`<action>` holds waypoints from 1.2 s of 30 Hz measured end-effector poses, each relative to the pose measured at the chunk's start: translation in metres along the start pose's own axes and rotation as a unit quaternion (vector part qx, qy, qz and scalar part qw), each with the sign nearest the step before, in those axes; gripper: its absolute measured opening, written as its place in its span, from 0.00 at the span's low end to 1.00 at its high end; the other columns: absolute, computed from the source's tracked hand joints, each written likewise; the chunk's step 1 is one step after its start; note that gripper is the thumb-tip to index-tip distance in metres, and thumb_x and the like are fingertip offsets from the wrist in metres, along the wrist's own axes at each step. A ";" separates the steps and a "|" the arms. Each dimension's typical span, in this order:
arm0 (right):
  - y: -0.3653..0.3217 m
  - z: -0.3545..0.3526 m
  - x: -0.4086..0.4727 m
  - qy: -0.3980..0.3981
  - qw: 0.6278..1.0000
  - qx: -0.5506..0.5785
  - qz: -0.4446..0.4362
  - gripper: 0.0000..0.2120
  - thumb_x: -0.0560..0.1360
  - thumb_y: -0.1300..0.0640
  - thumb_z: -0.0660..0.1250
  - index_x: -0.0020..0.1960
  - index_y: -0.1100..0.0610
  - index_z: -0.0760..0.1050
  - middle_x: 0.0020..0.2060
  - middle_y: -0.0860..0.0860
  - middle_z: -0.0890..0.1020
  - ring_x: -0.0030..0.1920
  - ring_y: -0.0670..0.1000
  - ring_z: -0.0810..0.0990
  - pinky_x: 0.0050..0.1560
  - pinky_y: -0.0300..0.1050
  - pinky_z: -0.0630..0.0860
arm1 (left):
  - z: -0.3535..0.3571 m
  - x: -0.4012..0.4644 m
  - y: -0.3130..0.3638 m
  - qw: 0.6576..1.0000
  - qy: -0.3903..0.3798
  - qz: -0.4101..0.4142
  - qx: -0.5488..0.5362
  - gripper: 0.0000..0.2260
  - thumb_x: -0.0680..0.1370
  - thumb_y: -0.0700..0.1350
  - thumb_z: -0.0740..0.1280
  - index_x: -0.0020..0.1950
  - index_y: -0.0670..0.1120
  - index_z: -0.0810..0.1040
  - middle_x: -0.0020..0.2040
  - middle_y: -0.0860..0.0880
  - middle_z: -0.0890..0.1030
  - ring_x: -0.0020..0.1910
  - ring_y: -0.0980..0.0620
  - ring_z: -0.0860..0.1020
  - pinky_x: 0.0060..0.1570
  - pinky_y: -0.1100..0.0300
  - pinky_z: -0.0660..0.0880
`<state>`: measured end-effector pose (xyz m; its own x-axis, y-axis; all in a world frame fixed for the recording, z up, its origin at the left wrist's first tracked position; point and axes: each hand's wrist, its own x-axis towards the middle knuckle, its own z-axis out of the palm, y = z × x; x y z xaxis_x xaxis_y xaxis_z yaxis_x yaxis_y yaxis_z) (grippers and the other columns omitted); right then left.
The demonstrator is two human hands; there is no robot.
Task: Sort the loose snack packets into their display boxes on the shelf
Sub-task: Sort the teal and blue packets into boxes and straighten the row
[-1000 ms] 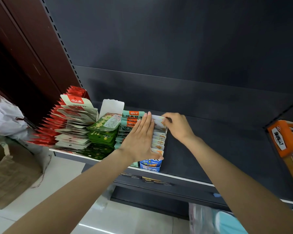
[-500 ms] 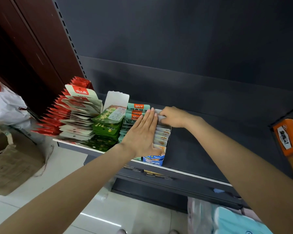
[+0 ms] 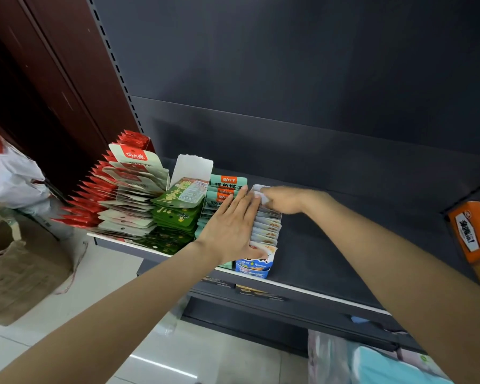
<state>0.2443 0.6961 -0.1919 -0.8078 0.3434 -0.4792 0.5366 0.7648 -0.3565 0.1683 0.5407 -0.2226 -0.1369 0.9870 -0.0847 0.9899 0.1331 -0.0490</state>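
Note:
A blue and white display box point(image 3: 254, 268) stands at the shelf's front edge, filled with a row of pale snack packets point(image 3: 266, 227). My left hand point(image 3: 230, 228) lies flat with straight fingers along the left side of that row. My right hand point(image 3: 284, 199) is at the back of the box, its fingers curled round the rear packets there. To the left stand a box of teal packets point(image 3: 227, 182), green packets point(image 3: 182, 196), beige packets point(image 3: 133, 176) and red packets point(image 3: 90, 195).
The dark shelf point(image 3: 330, 261) stretches bare to the right as far as an orange box point(image 3: 473, 234). A brown cardboard box point(image 3: 17, 261) and a white bag point(image 3: 9, 173) sit on the floor at left. A pale blue package point(image 3: 385, 365) lies below.
My right hand has moved further back over the rear packets and curled onto them. My left hand has stayed flat against the row.

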 end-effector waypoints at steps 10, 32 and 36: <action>0.029 0.020 -0.009 0.258 0.957 0.132 0.002 0.14 0.77 0.58 0.64 0.63 0.56 0.73 0.58 0.52 0.78 0.58 0.51 0.76 0.56 0.40 0.70 | -0.010 0.011 0.011 0.999 0.034 0.000 0.043 0.43 0.77 0.59 0.62 0.76 0.37 0.41 0.77 0.40 0.44 0.77 0.44 0.44 0.74 0.54 0.41; 0.017 0.048 -0.018 0.179 0.809 0.558 0.038 0.45 0.70 0.77 0.54 0.77 0.48 0.40 0.75 0.49 0.56 0.69 0.49 0.66 0.57 0.40 0.72 | -0.017 0.037 0.005 0.914 -0.064 -0.020 -0.400 0.42 0.73 0.28 0.62 0.77 0.44 0.38 0.76 0.51 0.34 0.74 0.55 0.33 0.75 0.56 0.46; 0.005 0.071 -0.024 0.176 0.748 0.640 -0.001 0.49 0.60 0.66 0.60 0.77 0.51 0.46 0.71 0.53 0.68 0.65 0.49 0.72 0.60 0.42 0.72 | -0.015 0.037 0.007 0.884 -0.026 -0.058 -0.462 0.43 0.72 0.27 0.63 0.77 0.46 0.41 0.77 0.52 0.37 0.75 0.54 0.37 0.71 0.64 0.48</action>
<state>0.2836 0.6535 -0.2394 -0.7021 0.6380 -0.3162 0.1464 -0.3052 -0.9410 0.1712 0.5797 -0.2110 -0.2176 0.9593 -0.1801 0.5724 0.2749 0.7725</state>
